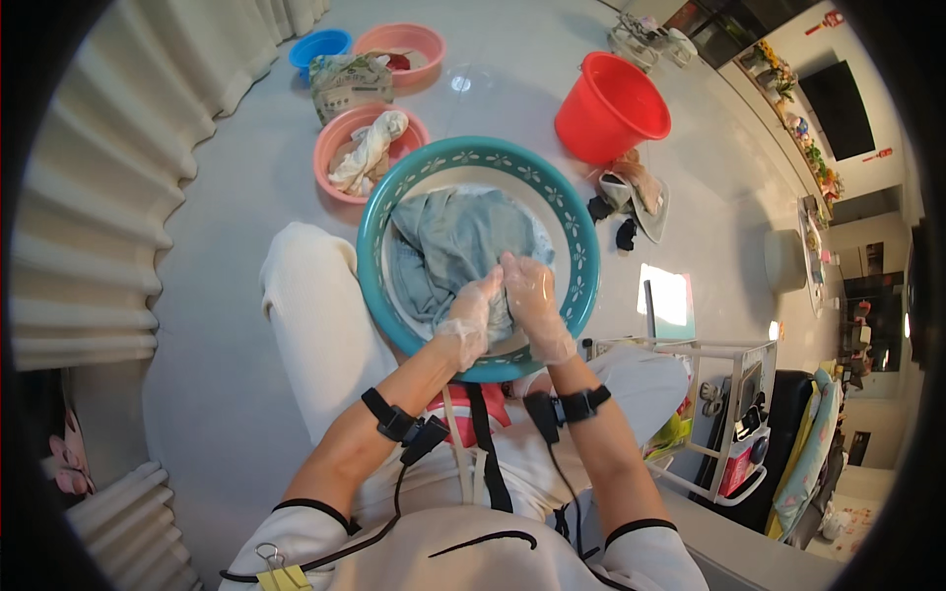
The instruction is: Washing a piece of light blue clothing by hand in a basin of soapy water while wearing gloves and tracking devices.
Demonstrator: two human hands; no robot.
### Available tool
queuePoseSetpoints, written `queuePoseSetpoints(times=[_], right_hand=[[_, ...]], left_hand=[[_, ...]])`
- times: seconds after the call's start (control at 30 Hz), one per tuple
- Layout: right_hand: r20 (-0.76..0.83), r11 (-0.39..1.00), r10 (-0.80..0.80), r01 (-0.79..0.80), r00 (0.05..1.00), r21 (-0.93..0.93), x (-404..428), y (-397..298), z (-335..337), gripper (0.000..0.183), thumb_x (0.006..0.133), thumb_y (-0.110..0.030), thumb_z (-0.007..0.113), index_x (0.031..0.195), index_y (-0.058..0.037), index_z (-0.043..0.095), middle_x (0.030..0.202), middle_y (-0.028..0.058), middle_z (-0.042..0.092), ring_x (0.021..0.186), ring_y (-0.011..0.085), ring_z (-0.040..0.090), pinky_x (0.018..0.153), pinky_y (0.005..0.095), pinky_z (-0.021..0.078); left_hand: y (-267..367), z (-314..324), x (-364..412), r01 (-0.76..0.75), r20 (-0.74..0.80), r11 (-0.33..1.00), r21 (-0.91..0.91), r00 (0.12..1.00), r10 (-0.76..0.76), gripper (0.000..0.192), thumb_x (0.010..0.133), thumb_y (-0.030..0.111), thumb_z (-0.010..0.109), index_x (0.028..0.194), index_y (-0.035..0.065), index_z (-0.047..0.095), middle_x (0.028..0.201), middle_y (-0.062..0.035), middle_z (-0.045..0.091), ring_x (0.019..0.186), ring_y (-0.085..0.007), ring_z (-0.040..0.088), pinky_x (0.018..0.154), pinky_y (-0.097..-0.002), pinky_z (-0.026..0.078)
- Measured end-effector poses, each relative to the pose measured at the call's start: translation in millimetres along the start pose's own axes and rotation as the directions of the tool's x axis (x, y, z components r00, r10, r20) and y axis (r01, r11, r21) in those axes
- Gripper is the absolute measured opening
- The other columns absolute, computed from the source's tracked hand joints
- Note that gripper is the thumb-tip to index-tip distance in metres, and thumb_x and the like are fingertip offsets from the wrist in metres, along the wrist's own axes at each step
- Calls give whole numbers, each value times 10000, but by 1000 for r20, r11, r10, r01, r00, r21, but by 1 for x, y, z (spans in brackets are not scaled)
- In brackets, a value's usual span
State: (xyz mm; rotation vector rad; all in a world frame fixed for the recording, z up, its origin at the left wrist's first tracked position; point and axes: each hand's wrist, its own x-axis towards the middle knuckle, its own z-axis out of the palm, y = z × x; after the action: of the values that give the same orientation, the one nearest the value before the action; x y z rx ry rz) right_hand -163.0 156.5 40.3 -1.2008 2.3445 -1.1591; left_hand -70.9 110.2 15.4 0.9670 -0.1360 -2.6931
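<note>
A large teal basin (371, 310) with a white inside and a rim patterned with pale flowers stands between my knees. Light blue-grey cloth (465, 233), apparently a wet garment, lies bunched in it with some suds at the side. Clear plastic gloves cover both hands. My left hand (473, 314) grips a fold of the cloth at the near side of the basin. Close beside it, my right hand (532, 292) is closed on the same cloth, the two thumbs almost touching. The fabric inside my fists is hidden.
Left of the basin, a pink basin (325, 181) holds twisted white cloth (373, 148). Behind are a printed pouch (351, 85), a blue basin (319, 44) and another pink basin (432, 55). A red bucket (591, 118) stands right, near small garments (650, 210). A white cart (732, 421) is at my right.
</note>
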Motion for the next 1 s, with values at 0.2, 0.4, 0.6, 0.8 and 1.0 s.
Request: queuePoseSetpoints(times=[0.2, 0.4, 0.6, 0.8, 1.0], right_hand=[[94, 832, 255, -268, 962, 486, -11, -30, -24, 307, 908, -220, 551, 701, 3, 587, 610, -43, 461, 585, 59, 377, 538, 232, 337], [-59, 899, -63, 82, 996, 430, -34, -38, 2, 225, 884, -186, 570, 737, -24, 619, 623, 18, 559, 546, 106, 505, 481, 296, 378], [-43, 992, -126, 126, 991, -12, -9, -18, 21, 228, 818, -131, 588, 596, -78, 595, 550, 142, 537, 481, 316, 538, 452, 367, 409], [-132, 862, -507, 501, 852, -81, -26, -26, 28, 325, 851, -188, 568, 568, -30, 568, 523, 171, 510, 485, 348, 530, 447, 393, 395], [-154, 883, -465, 469, 872, -9, -42, -39, 39, 250, 830, -171, 551, 614, -53, 592, 544, 168, 527, 474, 341, 540, 433, 393, 396]], left_hand=[[22, -12, -9, -308, 66, 901, 304, 951, 303, 338, 896, 411, 550, 753, 105, 521, 681, 2, 475, 596, -111, 466, 531, -263, 402], [27, -3, -10, -227, -208, 868, 442, 915, 346, 383, 907, 438, 512, 714, 107, 537, 661, 8, 461, 597, -107, 417, 551, -260, 351], [-3, -12, -1, 19, -11, 1000, 2, 1000, -19, 270, 974, 335, 370, 981, 110, 520, 795, -23, 590, 725, -166, 564, 678, -313, 471], [-13, -30, 8, -118, 119, 983, 141, 988, 102, 278, 961, 351, 400, 944, 114, 544, 801, -23, 600, 753, -156, 580, 701, -314, 460], [-9, -68, 35, -37, 440, 984, -174, 891, 112, 300, 947, 372, 427, 947, 115, 581, 864, -22, 597, 731, -155, 523, 675, -321, 442]])
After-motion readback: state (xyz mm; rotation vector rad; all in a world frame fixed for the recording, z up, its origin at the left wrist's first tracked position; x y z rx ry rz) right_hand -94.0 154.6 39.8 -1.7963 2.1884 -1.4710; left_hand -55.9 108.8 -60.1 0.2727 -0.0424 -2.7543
